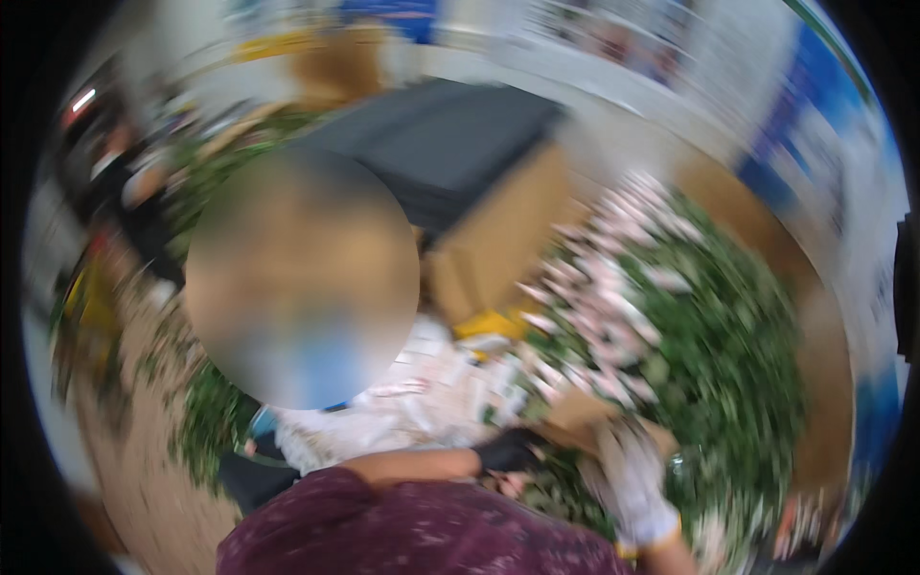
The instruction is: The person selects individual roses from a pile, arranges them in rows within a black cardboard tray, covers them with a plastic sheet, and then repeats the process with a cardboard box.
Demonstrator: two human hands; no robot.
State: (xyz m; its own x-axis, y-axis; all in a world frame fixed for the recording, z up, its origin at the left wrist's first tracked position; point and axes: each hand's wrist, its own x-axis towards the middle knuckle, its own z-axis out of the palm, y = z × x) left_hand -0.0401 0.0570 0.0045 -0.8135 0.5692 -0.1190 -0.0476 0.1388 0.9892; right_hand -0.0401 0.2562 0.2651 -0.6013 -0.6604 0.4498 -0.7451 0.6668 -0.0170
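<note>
My right hand (628, 479), in a white glove with a yellow cuff, grips a brown piece of cardboard (580, 419). Close to its left side is my left hand (510, 449) in a dark glove, at the end of a bent bare forearm. Motion smears its fingers, so what it holds, if anything, is unclear. Pink blooms (515, 481) and green leaves show just below the two hands. Beyond the right hand lies a large heap of flower bunches (709, 316), with green stems and pale pink wrapped heads.
A big cardboard box (503, 235) with a dark cover stands ahead. White wrapping material (422, 383) and a yellow item (491, 326) lie before it. A blurred-out round patch hides part of the left. Another person (139, 196) is at far left, near more greenery (216, 412).
</note>
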